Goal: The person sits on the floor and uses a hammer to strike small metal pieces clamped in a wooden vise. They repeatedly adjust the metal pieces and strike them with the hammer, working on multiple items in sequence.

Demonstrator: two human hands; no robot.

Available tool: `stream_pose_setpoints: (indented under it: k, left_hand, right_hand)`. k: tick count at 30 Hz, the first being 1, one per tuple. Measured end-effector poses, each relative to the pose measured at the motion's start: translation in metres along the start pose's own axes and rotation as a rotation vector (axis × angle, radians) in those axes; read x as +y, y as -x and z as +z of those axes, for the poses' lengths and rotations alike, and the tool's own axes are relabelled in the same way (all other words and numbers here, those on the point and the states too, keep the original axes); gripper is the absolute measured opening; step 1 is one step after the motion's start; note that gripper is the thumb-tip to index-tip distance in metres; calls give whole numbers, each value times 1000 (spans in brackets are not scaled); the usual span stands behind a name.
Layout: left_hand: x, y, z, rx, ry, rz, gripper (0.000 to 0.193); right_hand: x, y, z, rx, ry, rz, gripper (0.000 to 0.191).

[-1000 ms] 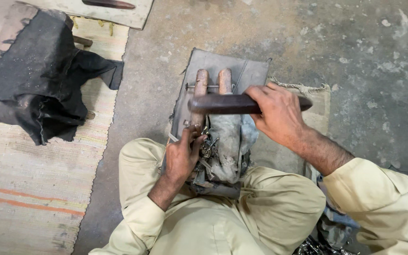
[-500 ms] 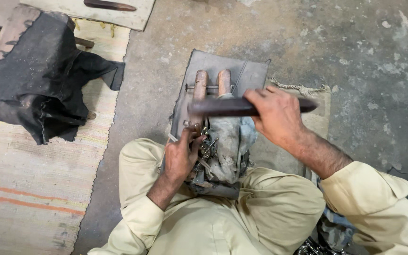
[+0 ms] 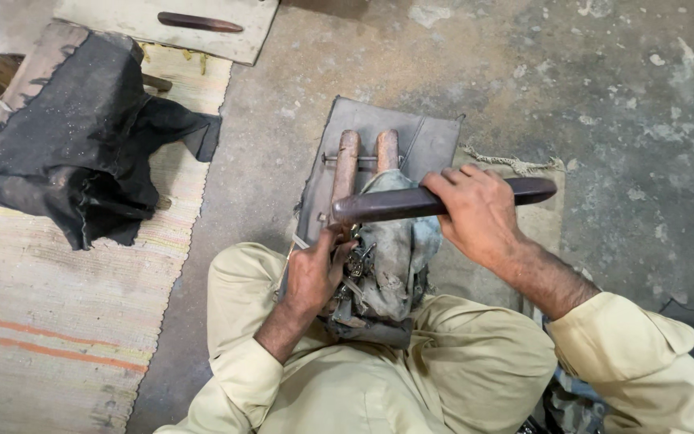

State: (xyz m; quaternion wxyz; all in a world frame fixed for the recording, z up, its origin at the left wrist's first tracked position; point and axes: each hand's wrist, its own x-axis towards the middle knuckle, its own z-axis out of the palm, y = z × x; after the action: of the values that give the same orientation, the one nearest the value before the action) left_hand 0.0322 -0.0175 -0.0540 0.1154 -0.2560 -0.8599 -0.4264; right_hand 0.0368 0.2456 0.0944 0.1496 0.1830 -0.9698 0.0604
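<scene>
Looking down through the head camera, we saw our right hand (image 3: 479,210) wrapped around a dark, rounded bar (image 3: 443,201) held crosswise, one end near the left wooden post and the other jutting past the knuckles to the right. Our left hand (image 3: 315,269) was closed low down on a small metal piece (image 3: 353,261) at the foot of the posts; what exactly the fingers pinched we could not tell, since cloth and shadow hid it.

The bar lay over two upright brownish wooden posts (image 3: 363,161) joined by a thin cross pin, standing on a grey slab (image 3: 435,133) between our knees. A grimy grey rag (image 3: 391,241) was bundled around the lower part of the fixture.

Against the frames from a moment before, the bar had kept nearly the same line across the posts and both hands had stayed in their grips; only slight shifts showed. We judged from this that the work was in a steady stroke, not a change of tool.

Farther off, a crumpled black cloth (image 3: 74,137) lay on a striped woven mat (image 3: 58,305), a pale board (image 3: 162,24) carried another dark bar (image 3: 200,22), and bare concrete floor (image 3: 620,96) filled the right side.
</scene>
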Motion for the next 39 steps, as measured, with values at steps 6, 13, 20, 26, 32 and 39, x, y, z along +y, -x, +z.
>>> stream_pose_setpoints:
  k: [6, 13, 20, 26, 32, 39]
  left_hand:
    - [-1, 0, 0, -32, -8, -2, 30]
    - [4, -2, -3, 4, 70, 38, 36]
    - [-2, -2, -15, 71, 235, -102, 26]
    - [-5, -18, -45, -78, 308, -194, 34]
    - [3, -43, -45, -369, 214, 77, 41]
    - [2, -44, -43, -406, 104, 125, 36]
  right_hand:
    - [-1, 6, -2, -3, 11, 18, 39]
    - [-5, 11, -5, -61, -2, 95, 41]
    - [-1, 26, -1, -158, -56, 218, 35]
    - [4, 48, 14, -394, -361, 570, 32]
    - [-7, 72, 35, -340, -538, 600, 40]
    - [-25, 86, 39, 40, -332, 410, 38]
